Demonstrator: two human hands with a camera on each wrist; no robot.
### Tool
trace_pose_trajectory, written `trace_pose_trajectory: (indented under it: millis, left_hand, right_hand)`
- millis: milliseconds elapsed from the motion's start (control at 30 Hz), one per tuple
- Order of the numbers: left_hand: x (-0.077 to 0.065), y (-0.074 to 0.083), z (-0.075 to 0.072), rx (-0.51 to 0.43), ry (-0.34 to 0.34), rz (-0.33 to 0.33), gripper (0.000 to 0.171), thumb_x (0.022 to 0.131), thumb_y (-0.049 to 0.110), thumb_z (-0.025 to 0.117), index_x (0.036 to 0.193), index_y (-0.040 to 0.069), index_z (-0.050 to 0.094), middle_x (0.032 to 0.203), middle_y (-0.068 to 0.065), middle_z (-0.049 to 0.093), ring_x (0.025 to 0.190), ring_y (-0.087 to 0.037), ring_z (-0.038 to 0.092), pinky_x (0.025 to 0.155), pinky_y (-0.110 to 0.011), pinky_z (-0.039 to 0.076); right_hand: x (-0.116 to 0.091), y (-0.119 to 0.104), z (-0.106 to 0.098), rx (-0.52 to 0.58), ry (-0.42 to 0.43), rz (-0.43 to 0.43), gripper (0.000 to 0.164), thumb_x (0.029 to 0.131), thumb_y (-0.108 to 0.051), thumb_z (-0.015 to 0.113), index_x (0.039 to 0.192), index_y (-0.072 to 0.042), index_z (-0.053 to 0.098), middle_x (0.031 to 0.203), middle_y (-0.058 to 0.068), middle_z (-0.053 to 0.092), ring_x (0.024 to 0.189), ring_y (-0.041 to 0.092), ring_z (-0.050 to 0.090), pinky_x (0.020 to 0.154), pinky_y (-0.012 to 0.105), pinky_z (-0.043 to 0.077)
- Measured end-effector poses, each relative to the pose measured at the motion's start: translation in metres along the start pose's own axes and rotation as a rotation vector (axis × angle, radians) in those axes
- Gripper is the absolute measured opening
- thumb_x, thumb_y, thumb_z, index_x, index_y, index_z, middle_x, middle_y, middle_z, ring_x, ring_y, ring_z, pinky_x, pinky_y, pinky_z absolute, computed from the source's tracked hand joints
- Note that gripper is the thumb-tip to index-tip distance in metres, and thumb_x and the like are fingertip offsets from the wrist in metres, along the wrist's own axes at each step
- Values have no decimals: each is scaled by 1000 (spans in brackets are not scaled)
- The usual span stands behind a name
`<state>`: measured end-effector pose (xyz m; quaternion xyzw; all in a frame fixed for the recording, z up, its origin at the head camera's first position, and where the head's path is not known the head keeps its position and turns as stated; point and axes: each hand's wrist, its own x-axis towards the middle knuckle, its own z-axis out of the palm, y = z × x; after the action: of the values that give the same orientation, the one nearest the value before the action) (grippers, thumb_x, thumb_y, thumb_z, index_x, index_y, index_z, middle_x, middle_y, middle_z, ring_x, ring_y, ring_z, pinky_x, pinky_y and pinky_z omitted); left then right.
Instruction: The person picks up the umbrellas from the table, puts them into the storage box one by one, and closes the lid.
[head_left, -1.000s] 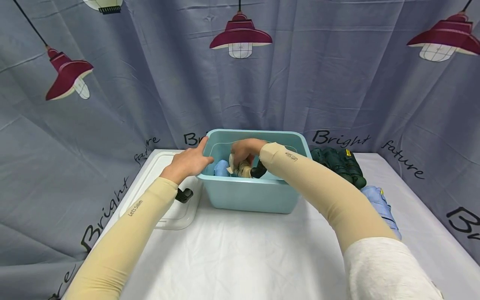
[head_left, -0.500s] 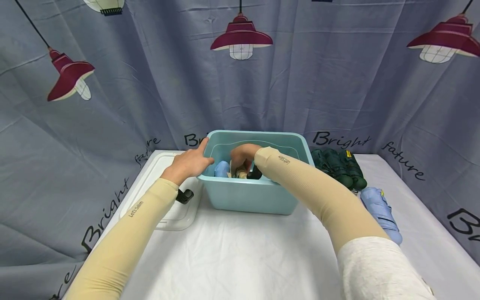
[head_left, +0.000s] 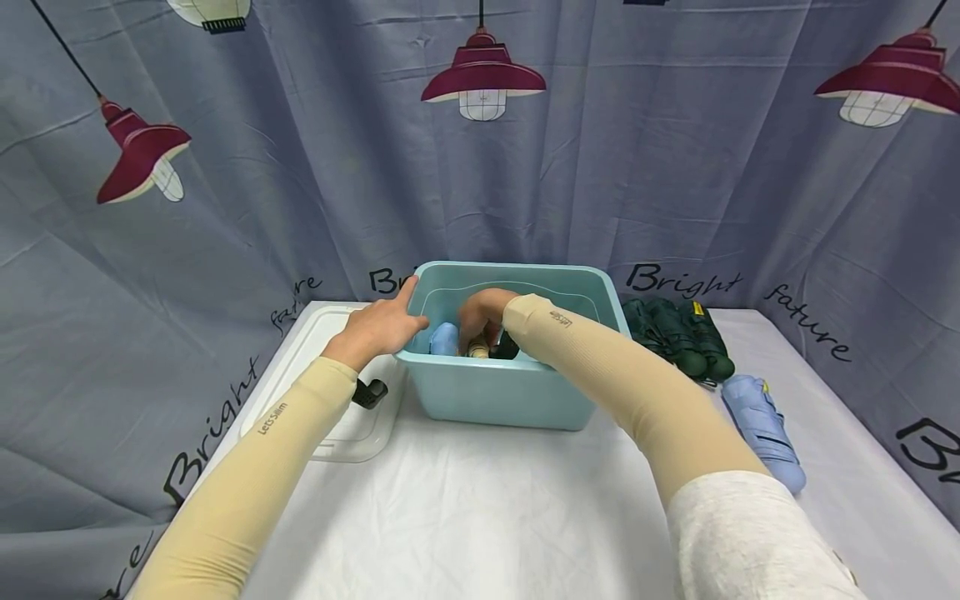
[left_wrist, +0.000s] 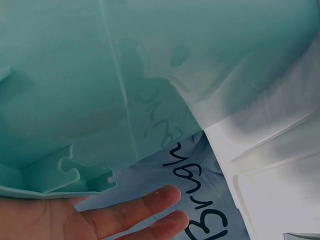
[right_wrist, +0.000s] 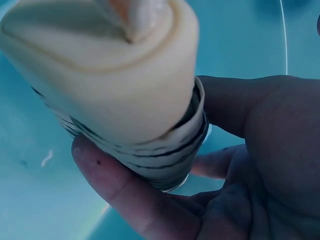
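Note:
My right hand (head_left: 480,312) is down inside the light teal plastic box (head_left: 498,392). Its fingers and thumb wrap around a cream folded umbrella (right_wrist: 125,95), whose smooth rounded end faces the right wrist camera. Only a small part of this umbrella shows in the head view. Just left of it in the box is a blue folded umbrella (head_left: 444,340). My left hand (head_left: 378,325) rests at the box's left rim, fingers extended. Two straight fingers (left_wrist: 135,210) show outside the box wall in the left wrist view.
A whitish lid (head_left: 352,433) lies on the white table left of the box. To the right are several dark green folded umbrellas (head_left: 675,337) and a light blue one (head_left: 763,433). A grey curtain (head_left: 360,167) stands behind.
My right hand has gone lower into the box with the cream umbrella and shifted slightly left. My left hand stays at the rim.

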<state>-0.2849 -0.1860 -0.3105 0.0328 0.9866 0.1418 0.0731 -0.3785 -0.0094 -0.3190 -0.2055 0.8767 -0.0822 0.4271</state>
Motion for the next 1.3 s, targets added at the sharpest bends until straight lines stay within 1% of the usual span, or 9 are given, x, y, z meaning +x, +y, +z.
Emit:
trace_pose_trajectory:
  millis: [200,333,467,600,833,933,1000,1100,1300]
  left_hand:
    - [0,0,0,-1,2,8,83,99,51,45,163,31,-3,128,-18,64,106,-32,64,82,-52,48]
    - [1,0,0,0,2,10,83,98,51,45,163,31,-3,117,-15,67,99,-30,64,78,-49,47]
    - [1,0,0,-1,0,10,83,98,52,45,163,32,-4,106,-12,67,94,-28,64,76,-47,46]
    - [0,0,0,-5,-6,8,83,98,52,45,163,32,-4,107,-12,68,94,-28,64,77,-48,46]
    - [0,0,1,0,-1,8,84,98,52,45,163,31,-4,116,-14,68,99,-29,64,80,-49,47]
    - [0,-1,1,0,-4,8,84,98,52,45,163,31,-4,114,-14,68,98,-29,65,80,-50,47]
    - [0,0,1,-3,-6,7,84,98,52,45,163,31,-4,114,-14,68,97,-29,65,79,-50,47]
    - [0,0,0,-9,-4,7,84,99,51,46,163,31,-3,113,-14,68,96,-29,65,78,-49,47]
    - [0,0,0,-15,2,3,83,98,51,46,163,31,-2,120,-15,67,99,-30,65,81,-51,47]
  right_hand:
    - [3,-1,-2,7,-27,-3,22,93,-26,69,91,-5,71,89,5,67,75,17,65,71,28,54]
    - [2,-2,-3,60,-41,-12,22,95,-23,67,98,-1,70,97,9,69,80,19,68,71,28,54]
    - [-1,-4,-3,132,-53,-32,22,95,-12,65,107,6,69,110,16,71,89,21,70,83,32,55]
    - [-1,-4,-3,165,-52,-37,24,93,-5,64,111,9,67,119,20,69,99,25,71,98,37,53]
    - [-6,-4,-4,206,-83,-60,23,95,-4,61,113,9,66,125,19,65,110,29,68,102,39,50]
    - [-9,-2,-4,251,-100,-71,38,96,-2,59,132,9,56,131,20,60,113,30,67,105,42,48]
    - [-11,0,-5,267,-96,-70,57,96,0,58,149,6,40,139,22,56,112,31,68,107,43,47]
    - [-13,3,-6,251,-84,-67,75,96,1,58,160,-2,19,146,22,50,110,30,69,106,44,47]
    - [-16,7,-9,201,-89,-81,77,96,0,57,162,-7,18,133,21,61,114,32,68,106,45,47]
